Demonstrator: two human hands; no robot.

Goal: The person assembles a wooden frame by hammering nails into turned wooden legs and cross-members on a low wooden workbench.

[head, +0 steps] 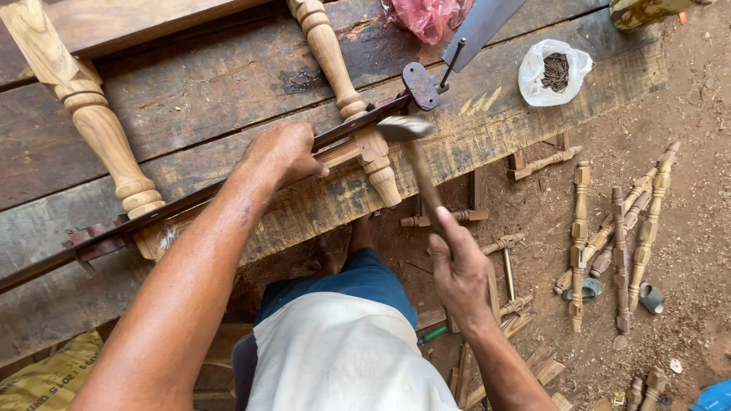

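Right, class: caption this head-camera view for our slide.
Right hand swings a hammer while left hand steadies a clamped turned leg.

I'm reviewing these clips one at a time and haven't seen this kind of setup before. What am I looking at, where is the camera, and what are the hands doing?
There is no machine here: a person works with bare hands, filmed by one camera on their head, looking down. The left hand presses on a long bar clamp that spans two turned wooden legs on a rough plank workbench. The right hand grips a hammer, its head blurred near the clamp. A white bag of nails sits on the bench. Turned spindles lie on the sawdust floor.
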